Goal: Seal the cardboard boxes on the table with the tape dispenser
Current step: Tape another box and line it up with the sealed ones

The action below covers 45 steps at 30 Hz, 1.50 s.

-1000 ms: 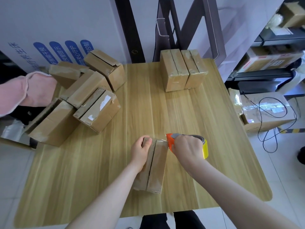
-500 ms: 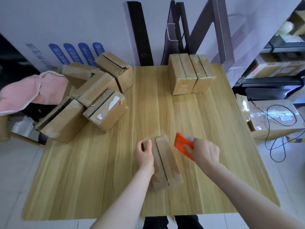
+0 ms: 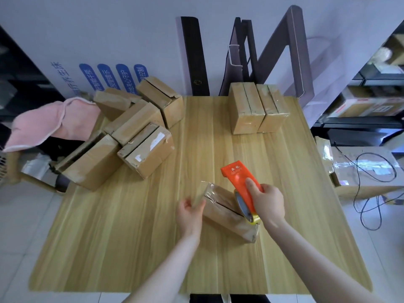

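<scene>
A small cardboard box (image 3: 225,212) lies slanted on the wooden table (image 3: 131,237) near the front middle, its top seam facing up. My right hand (image 3: 267,201) grips an orange tape dispenser (image 3: 240,182) with a yellow-cored roll, its roll end resting on the box's near right part. My left hand (image 3: 190,212) holds the box's left end with fingers curled around it. A loose pile of several cardboard boxes (image 3: 135,132) sits at the table's left back. Two boxes (image 3: 258,108) stand side by side at the back right.
A pink cloth (image 3: 50,123) lies off the table's left edge. A taped box with black cables (image 3: 363,169) sits on the floor to the right, with shelves of boxes (image 3: 371,101) behind it. A dark metal frame (image 3: 262,51) leans against the wall behind the table.
The box has been turned clockwise, its far end now pointing left. My right hand has swung the dispenser onto the box's near right part, orange body pointing away. My left hand shifted to the box's left end.
</scene>
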Available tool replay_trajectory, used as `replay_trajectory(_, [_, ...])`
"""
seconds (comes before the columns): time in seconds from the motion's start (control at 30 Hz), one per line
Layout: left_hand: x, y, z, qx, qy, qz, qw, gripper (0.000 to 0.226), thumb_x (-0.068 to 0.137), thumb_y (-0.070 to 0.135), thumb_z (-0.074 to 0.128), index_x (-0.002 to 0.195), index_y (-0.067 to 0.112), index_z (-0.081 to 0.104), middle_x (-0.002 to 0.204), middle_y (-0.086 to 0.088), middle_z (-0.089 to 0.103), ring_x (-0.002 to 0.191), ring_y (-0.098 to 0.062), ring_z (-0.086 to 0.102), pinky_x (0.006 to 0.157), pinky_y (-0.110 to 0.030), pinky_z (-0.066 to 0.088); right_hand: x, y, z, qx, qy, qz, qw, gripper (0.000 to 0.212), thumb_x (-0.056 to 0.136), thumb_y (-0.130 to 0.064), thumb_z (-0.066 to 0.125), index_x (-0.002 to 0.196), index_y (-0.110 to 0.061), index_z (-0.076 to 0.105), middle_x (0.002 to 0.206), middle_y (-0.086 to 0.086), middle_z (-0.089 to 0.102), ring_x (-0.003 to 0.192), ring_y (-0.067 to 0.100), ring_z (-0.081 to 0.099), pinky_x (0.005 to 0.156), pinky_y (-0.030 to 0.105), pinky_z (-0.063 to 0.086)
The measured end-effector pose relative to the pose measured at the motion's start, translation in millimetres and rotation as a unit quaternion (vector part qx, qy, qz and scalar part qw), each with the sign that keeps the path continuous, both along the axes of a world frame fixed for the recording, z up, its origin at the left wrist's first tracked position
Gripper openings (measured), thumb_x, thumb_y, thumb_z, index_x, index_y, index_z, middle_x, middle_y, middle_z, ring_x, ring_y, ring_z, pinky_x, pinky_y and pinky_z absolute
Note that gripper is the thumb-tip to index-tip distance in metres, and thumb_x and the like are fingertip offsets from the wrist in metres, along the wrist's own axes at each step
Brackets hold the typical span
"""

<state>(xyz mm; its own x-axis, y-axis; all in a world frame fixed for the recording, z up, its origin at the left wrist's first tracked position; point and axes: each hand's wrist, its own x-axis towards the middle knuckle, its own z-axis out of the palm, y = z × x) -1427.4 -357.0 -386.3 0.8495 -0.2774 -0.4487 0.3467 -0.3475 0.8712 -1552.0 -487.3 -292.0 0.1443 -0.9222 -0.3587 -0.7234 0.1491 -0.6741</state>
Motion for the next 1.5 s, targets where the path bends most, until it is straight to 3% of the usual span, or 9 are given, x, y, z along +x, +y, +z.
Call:
replay_trajectory(0.2, [59,-33,19,0.117,-0.209,-0.269,0.933,0.045,0.091,0.040,0.060,0.131,0.020,0.055,0.128,0.002,0.056,0.120,-0.016,0.050,0.099,-0.032,0.040,6,0,0,-0.005,0.015,0.010,1.000,0.049,0.089,-0.052,0.054,0.064,-0.010,0.055,0.055,-0.001,0.052,0.052,0.018,0.050,0.048,0.027,0.034])
replay_trajectory(0.4, [78,-54,17,0.203,-0.214,-0.426,0.855,0.026,0.096,0.042,0.047,0.078,0.025,0.055,0.094,0.002,0.059,0.088,-0.020,0.054,0.067,-0.030,0.038,3,1,-3,-0.014,0.011,0.010,1.000,0.051,0.088,-0.053,0.054,0.065,-0.008,0.056,0.057,0.001,0.054,0.055,0.021,0.052,0.050,0.027,0.036])
replay_trajectory(0.5, [71,-53,11,0.111,-0.137,-0.413,0.894,0.033,0.100,0.030,0.042,0.069,0.021,0.048,0.074,0.004,0.050,0.075,-0.017,0.046,0.058,-0.026,0.033,4,1,-3,-0.016,0.012,0.006,1.000,0.054,0.088,-0.053,0.054,0.068,-0.003,0.058,0.058,0.002,0.054,0.054,0.021,0.051,0.049,0.027,0.036])
replay_trajectory(0.63, [52,-51,2,0.015,-0.011,-0.318,0.948,0.030,0.100,0.026,0.037,0.078,0.009,0.048,0.076,-0.007,0.045,0.074,-0.017,0.043,0.068,-0.031,0.035,5,1,-3,-0.023,0.021,0.005,1.000,0.050,0.088,-0.053,0.054,0.063,-0.011,0.054,0.055,0.000,0.051,0.052,0.019,0.048,0.048,0.026,0.034])
replay_trajectory(0.87, [53,-50,-13,-0.023,0.203,-0.244,0.948,0.023,0.101,0.031,0.044,0.104,0.018,0.062,0.093,-0.004,0.067,0.080,-0.016,0.065,0.056,-0.022,0.049,8,2,-7,-0.024,0.004,0.005,1.000,0.054,0.087,-0.052,0.056,0.068,-0.001,0.056,0.060,0.007,0.054,0.055,0.020,0.051,0.054,0.030,0.040])
replay_trajectory(1.0, [54,-51,-20,-0.052,0.187,-0.198,0.961,0.026,0.101,0.021,0.045,0.083,0.013,0.062,0.080,-0.006,0.065,0.060,-0.008,0.062,0.052,-0.018,0.047,7,1,-9,-0.028,0.003,0.000,1.000,0.058,0.086,-0.053,0.056,0.075,0.003,0.061,0.060,0.008,0.058,0.054,0.020,0.051,0.054,0.031,0.041])
replay_trajectory(1.17, [62,-51,-10,-0.057,0.147,-0.297,0.942,0.040,0.100,0.050,0.036,0.117,0.025,0.063,0.122,0.010,0.061,0.111,-0.007,0.054,0.096,-0.032,0.039,9,1,-7,-0.031,-0.011,0.003,0.999,0.057,0.086,-0.052,0.057,0.075,0.003,0.062,0.070,0.019,0.066,0.061,0.028,0.060,0.057,0.034,0.046])
replay_trajectory(1.33, [43,-47,-3,-0.017,0.075,-0.365,0.928,0.036,0.096,0.052,0.043,0.100,0.024,0.064,0.106,0.001,0.067,0.102,-0.017,0.061,0.091,-0.033,0.046,10,3,-5,-0.030,0.000,-0.001,1.000,0.051,0.085,-0.054,0.058,0.057,-0.012,0.050,0.053,0.003,0.052,0.052,0.021,0.049,0.052,0.030,0.038])
replay_trajectory(1.5, [35,-31,4,0.005,0.061,-0.324,0.944,0.022,0.076,0.044,0.071,0.091,0.029,0.064,0.090,0.005,0.070,0.081,-0.008,0.067,0.071,-0.026,0.052,12,-3,1,0.013,-0.014,0.035,0.999,0.055,0.085,-0.056,0.060,0.070,-0.003,0.065,0.063,0.010,0.065,0.057,0.024,0.060,0.056,0.032,0.045])
